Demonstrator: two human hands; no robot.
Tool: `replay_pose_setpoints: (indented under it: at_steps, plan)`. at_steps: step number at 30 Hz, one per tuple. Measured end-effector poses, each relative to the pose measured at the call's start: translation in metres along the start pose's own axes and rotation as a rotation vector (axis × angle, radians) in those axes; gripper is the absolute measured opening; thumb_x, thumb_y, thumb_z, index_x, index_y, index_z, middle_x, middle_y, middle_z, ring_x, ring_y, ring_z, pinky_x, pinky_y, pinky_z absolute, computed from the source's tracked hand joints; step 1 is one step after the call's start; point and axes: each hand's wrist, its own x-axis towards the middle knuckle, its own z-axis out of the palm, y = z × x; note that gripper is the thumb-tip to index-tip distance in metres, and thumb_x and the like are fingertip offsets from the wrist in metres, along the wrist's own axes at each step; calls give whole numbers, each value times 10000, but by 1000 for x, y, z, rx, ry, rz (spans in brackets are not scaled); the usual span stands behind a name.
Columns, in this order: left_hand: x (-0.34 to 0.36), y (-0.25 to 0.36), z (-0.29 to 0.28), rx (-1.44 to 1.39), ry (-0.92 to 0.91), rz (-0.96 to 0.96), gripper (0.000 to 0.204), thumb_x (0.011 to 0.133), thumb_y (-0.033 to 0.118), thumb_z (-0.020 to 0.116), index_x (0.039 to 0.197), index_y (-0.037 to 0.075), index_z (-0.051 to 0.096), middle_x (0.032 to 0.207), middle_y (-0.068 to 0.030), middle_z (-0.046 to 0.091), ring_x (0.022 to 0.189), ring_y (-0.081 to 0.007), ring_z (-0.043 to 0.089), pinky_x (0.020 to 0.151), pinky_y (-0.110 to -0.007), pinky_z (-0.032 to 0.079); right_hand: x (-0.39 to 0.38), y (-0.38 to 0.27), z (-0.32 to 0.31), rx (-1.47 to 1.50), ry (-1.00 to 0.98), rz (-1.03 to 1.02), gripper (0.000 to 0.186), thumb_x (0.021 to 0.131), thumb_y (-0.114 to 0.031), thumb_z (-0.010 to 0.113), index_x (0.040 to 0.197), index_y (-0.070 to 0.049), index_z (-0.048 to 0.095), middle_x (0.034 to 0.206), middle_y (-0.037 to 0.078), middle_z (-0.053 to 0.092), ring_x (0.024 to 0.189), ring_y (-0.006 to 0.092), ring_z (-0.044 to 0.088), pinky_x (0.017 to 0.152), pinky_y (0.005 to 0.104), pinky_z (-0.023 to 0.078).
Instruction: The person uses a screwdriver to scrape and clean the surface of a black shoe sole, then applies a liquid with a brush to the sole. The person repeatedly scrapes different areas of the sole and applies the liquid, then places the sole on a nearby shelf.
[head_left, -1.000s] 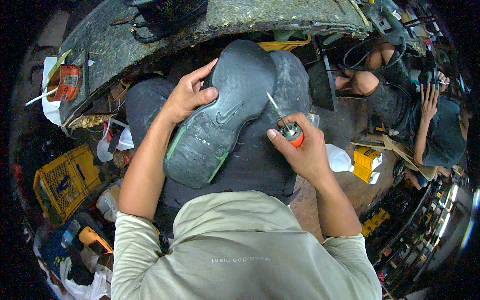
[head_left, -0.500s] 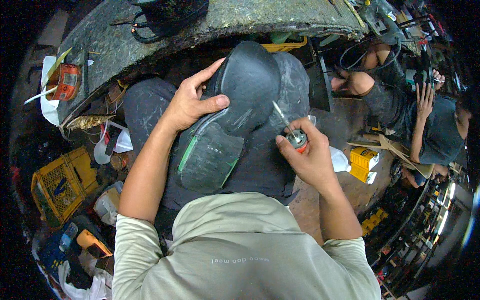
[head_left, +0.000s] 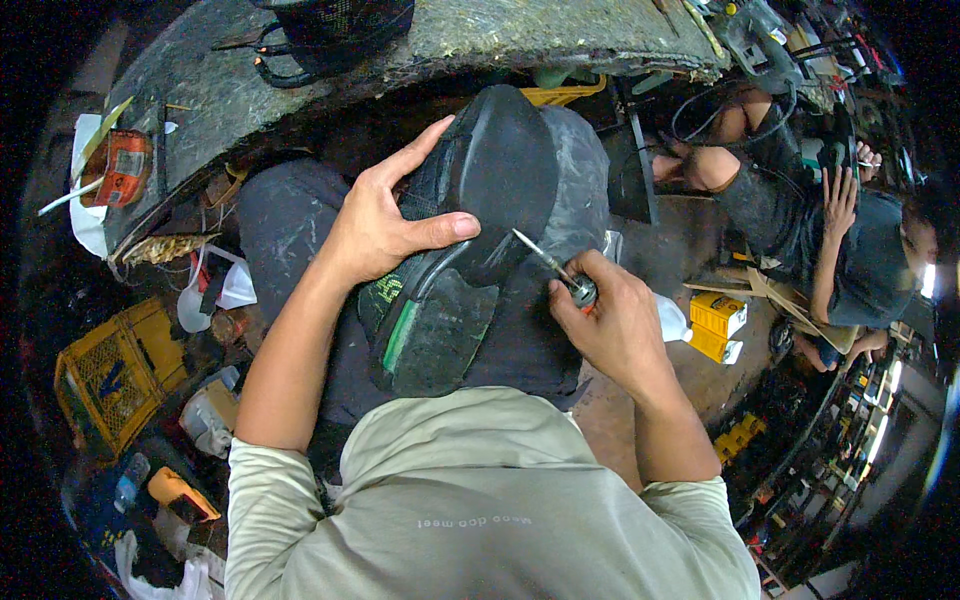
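Note:
A black shoe (head_left: 500,170) rests on my lap with its sole turned up. Green strips edge its heel, and its mesh side shows beside my left hand. My left hand (head_left: 390,220) is closed on the shoe's side, with the thumb pressed on the sole's edge near the middle. My right hand (head_left: 615,310) grips an awl-like tool (head_left: 545,259) with a thin metal shaft and a round metal and red handle end. The shaft points up and left, its tip at or just over the middle of the sole. I cannot tell whether it touches.
A worn workbench (head_left: 540,40) curves across the far side, with a dark bag (head_left: 345,35) on it. To the left stands a yellow crate (head_left: 120,380). A yellow carton (head_left: 718,315) and a white bottle (head_left: 672,320) are at the right. Another person (head_left: 865,250) sits at far right.
The shoe has rolled so more of its mesh side and green detail shows. My right hand has turned the tool, bringing its tip left and nearer to the sole's middle.

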Motion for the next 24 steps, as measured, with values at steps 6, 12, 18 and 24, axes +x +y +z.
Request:
replay_pose_setpoints:
  at_steps: [6, 12, 18, 24]
  plan:
    - [-1, 5, 4, 17, 21, 12, 1005, 693, 294, 953, 1520, -9, 468, 1437, -149, 605, 1304, -205, 569, 1138, -337, 401, 0, 0, -2, -49, -34, 19, 229, 885, -267, 715, 986, -68, 662, 880, 200, 719, 797, 399, 714, 710, 503, 560]
    - [-1, 6, 4, -28, 13, -6, 996, 693, 270, 955, 1517, -9, 472, 1432, -144, 608, 1297, -195, 570, 1135, -336, 405, -1, 2, 0, -39, -22, -24, 232, 878, -265, 718, 982, -66, 660, 889, 200, 718, 815, 402, 713, 719, 509, 564]
    - [-1, 5, 4, -35, 16, -4, 996, 693, 282, 958, 1514, -9, 475, 1430, -145, 610, 1300, -196, 569, 1137, -336, 402, -5, 1, 3, -42, -49, -47, 237, 871, -264, 723, 990, -66, 667, 923, 204, 719, 844, 408, 711, 735, 509, 566]
    - [-1, 5, 2, -32, -1, -39, 997, 696, 288, 956, 1519, 0, 473, 1445, -149, 599, 1315, -198, 559, 1144, -339, 394, -4, 1, 3, -16, -43, -33, 233, 872, -265, 725, 991, -73, 667, 917, 200, 715, 855, 399, 711, 736, 503, 565]
